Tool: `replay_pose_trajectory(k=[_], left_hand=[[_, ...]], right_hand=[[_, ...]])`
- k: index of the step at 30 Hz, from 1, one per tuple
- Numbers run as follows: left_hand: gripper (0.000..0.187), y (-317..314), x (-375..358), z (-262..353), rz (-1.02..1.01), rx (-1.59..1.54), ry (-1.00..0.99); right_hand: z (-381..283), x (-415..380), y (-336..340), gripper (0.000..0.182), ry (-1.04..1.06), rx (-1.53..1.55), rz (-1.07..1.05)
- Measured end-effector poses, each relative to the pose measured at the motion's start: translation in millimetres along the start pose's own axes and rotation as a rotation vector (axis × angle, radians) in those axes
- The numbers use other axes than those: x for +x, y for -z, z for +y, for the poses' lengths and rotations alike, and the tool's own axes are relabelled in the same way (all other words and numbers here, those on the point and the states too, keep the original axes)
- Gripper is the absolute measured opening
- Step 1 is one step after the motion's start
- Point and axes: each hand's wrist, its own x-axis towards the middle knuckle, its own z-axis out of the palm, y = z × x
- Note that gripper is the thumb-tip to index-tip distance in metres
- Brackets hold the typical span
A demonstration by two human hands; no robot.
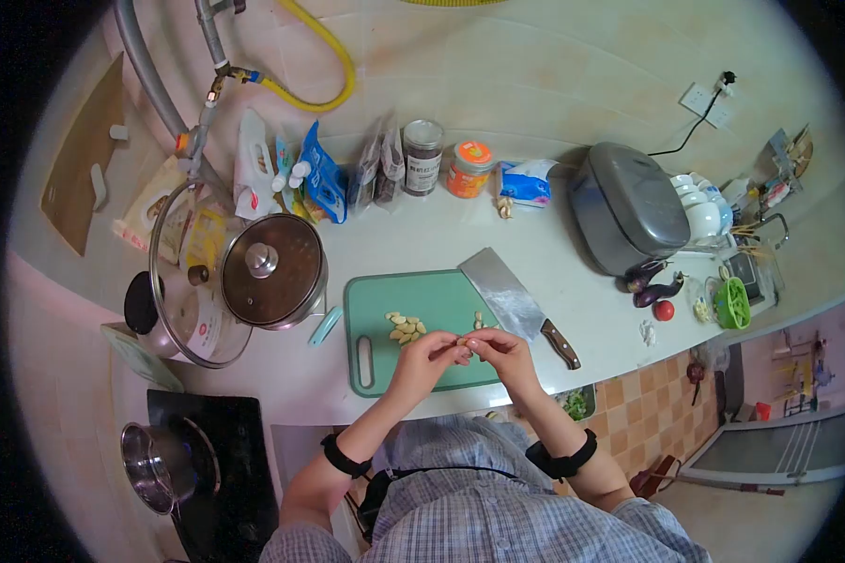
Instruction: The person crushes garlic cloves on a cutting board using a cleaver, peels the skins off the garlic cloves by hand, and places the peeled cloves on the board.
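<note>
Over the front part of a green cutting board, my left hand and my right hand meet fingertip to fingertip. Both are closed in a pinch around a small garlic clove, mostly hidden by the fingers. A pile of pale garlic cloves lies on the board just beyond my left hand. A few smaller garlic pieces are beside my right fingers. The cleaver rests with its blade partly over the board's right edge, its brown handle pointing toward the counter's front.
Left of the board stand a lidded pot and a light-blue peeler-like tool. A steel saucepan sits on the black cooktop. Along the right are a grey rice cooker, eggplants, a tomato and a green basket.
</note>
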Motion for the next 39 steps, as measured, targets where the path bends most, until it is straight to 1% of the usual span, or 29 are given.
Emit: replay_pose_trajectory(k=[3, 5, 6, 8, 9, 11, 14, 18, 21, 23, 24, 26, 27, 29, 30, 32, 34, 36, 39], left_hand=[[0.015, -1, 1, 3, -0.053, -0.003, 0.04], [0.015, -1, 1, 11, -0.087, 0.013, 0.062], [0.016, -1, 0, 14, -0.115, 0.027, 0.082], [0.016, -1, 0, 16, -0.132, 0.013, 0.082], [0.017, 0, -1, 17, -0.147, -0.003, 0.082], [0.017, 1, 0, 18, -0.163, -0.011, 0.086], [0.018, 4, 2, 19, -0.182, -0.037, 0.085], [0.019, 5, 2, 22, -0.202, -0.094, 0.062], [0.019, 5, 2, 25, -0.207, -0.1, 0.094], [0.019, 5, 2, 26, -0.205, -0.104, 0.096], [0.02, 6, 2, 26, -0.2, -0.108, 0.097], [0.02, 7, 2, 27, -0.204, -0.098, 0.099], [0.021, 8, 2, 27, -0.205, -0.09, 0.099], [0.021, 11, 4, 27, -0.187, -0.096, 0.099], [0.021, 12, 5, 26, -0.167, -0.103, 0.098], [0.021, 13, 6, 21, -0.173, -0.084, 0.084], [0.021, 11, 5, 21, -0.181, -0.064, 0.07], [0.022, 6, 2, 26, -0.103, 0.012, 0.023], [0.024, 4, 1, 33, -0.063, 0.107, -0.001]], right_hand=[[-1, -1, 6, 0.015, 0.002, 0.022, -0.02], [5, 1, 14, 0.015, 0.024, 0.014, -0.101], [6, 1, 16, 0.015, 0.025, 0.017, -0.098], [7, 1, 19, 0.015, -0.153, 0.282, -0.191], [6, 1, 19, 0.015, -0.152, 0.285, -0.191], [4, 1, 19, 0.017, -0.206, 0.435, -0.277], [2, 1, 15, 0.018, -0.213, 0.502, -0.28], [-2, -1, 11, 0.019, -0.215, 0.511, -0.281], [0, -2, 9, 0.02, -0.192, 0.502, -0.301], [1, -3, 7, 0.021, -0.162, 0.406, -0.226], [0, -4, 5, 0.021, -0.162, 0.408, -0.224], [-7, -8, 2, 0.02, -0.095, 0.2, -0.118], [-9, -9, 1, 0.02, -0.094, 0.202, -0.116], [-11, -9, 0, 0.019, 0.122, 0.044, -0.104], [-10, -9, -1, 0.019, 0.122, 0.045, -0.102], [-6, -10, -1, 0.022, 0.241, -0.132, -0.06], [-6, -11, -3, 0.021, 0.269, -0.169, -0.022], [-7, -12, -6, 0.02, 0.297, -0.202, 0.015], [-10, -14, -11, 0.019, 0.326, -0.248, 0.076]])
